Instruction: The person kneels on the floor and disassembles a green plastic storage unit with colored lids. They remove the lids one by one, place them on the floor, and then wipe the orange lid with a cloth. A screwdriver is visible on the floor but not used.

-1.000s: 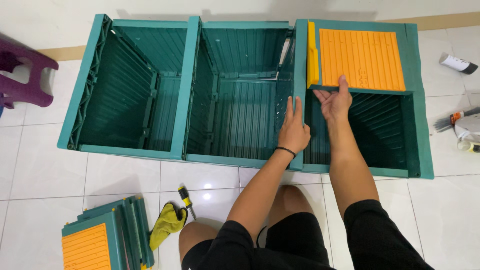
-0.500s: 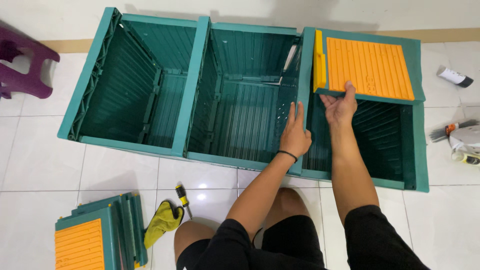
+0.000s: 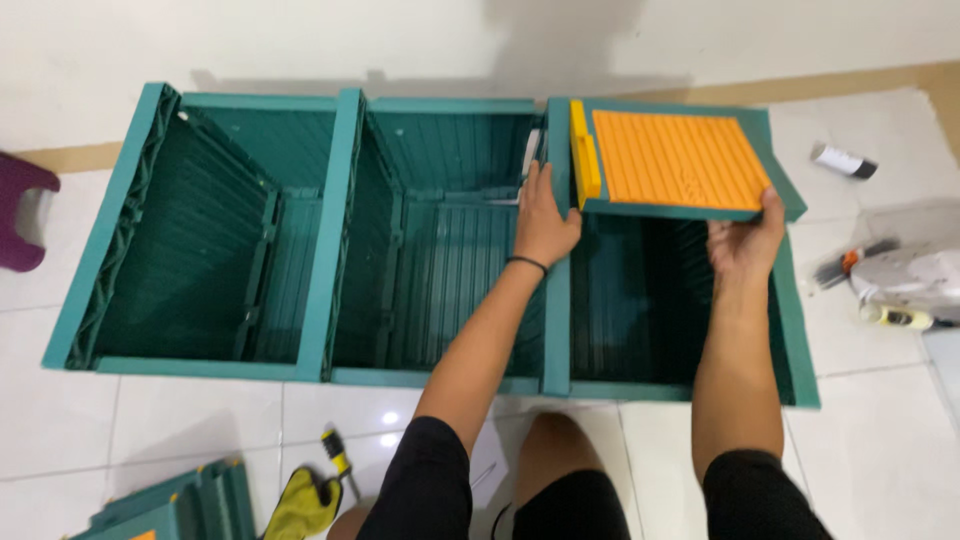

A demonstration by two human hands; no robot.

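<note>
A long teal plastic storage unit lies on the tiled floor, its three open compartments facing up. An orange ribbed panel in a teal frame rests tilted over the far part of the right compartment. My left hand grips the panel's left corner, at the divider between the middle and right compartments; a black band is on that wrist. My right hand holds the panel's near right corner from below.
A purple stool stands at the left edge. Folded teal and orange panels and a yellow-green glove with a small tool lie near my knees. Tubes, a brush and a white object sit on the right.
My right hand has slid from the middle of the panel's near edge to its right corner. My left hand has moved up the divider to the panel's left corner. The camera has come closer.
</note>
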